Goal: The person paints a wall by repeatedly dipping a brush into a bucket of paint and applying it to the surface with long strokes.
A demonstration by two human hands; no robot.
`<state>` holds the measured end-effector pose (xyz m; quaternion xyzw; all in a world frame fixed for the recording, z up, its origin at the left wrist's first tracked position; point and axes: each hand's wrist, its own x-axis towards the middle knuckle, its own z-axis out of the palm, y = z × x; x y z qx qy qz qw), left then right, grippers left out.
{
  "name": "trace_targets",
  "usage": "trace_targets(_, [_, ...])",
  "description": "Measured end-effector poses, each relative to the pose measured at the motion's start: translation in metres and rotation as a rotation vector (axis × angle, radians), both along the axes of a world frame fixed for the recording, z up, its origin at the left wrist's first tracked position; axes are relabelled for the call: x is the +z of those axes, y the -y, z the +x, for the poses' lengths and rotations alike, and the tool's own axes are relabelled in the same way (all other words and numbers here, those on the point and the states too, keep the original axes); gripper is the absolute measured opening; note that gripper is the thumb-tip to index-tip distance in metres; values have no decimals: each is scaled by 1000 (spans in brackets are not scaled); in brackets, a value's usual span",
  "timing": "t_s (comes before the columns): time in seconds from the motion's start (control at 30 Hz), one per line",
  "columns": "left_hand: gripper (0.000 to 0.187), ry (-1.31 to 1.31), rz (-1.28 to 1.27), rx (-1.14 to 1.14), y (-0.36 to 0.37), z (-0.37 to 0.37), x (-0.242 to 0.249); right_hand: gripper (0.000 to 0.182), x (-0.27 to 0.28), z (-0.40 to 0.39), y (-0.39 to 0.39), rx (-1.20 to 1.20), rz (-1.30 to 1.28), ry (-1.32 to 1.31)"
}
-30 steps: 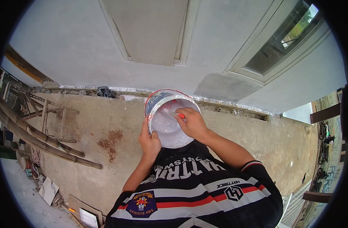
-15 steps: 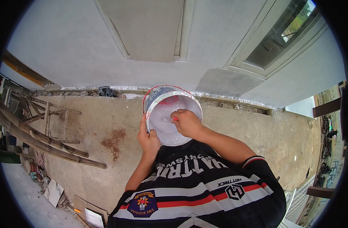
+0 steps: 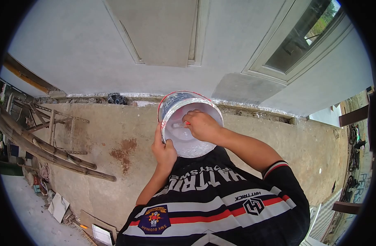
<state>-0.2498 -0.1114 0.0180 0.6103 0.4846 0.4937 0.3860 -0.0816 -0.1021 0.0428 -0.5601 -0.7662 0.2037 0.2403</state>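
Note:
A paint bucket point(image 3: 175, 102) with a red wire handle is tilted toward me against my body, and white paint point(image 3: 184, 139) coats its inside. My left hand point(image 3: 164, 151) grips the bucket's left rim, thumb in front and fingers along the outer wall. Inside the bucket's mouth, my right hand point(image 3: 203, 126) is closed around a paintbrush point(image 3: 187, 123) with a red handle. The brush's pale end points left over the paint; my fingers cover much of the handle.
A pale wall point(image 3: 175, 78) with a door panel point(image 3: 163, 33) and a window point(image 3: 294, 45) stands ahead. Bamboo poles point(image 3: 60, 156) and a wooden frame point(image 3: 52, 127) are on the left. Brown stains mark the concrete floor point(image 3: 278, 139). Boards point(image 3: 58, 207) lie at lower left.
The bucket and my left hand have shifted slightly right. My right hand has moved a little right and up inside the bucket, turning the brush so more of its pale end shows.

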Motion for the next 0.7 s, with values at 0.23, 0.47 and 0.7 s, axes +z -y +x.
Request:
trace_targets(0.23, [57, -19, 73, -26, 3, 2, -1, 12, 19, 16, -9, 44, -36, 325])
trace_targets(0.47, [55, -14, 48, 13, 7, 5, 2, 11, 8, 16, 0, 65, -197, 243])
trace_targets(0.7, [55, -18, 18, 21, 12, 5, 0, 17, -11, 15, 14, -141, -152, -148])
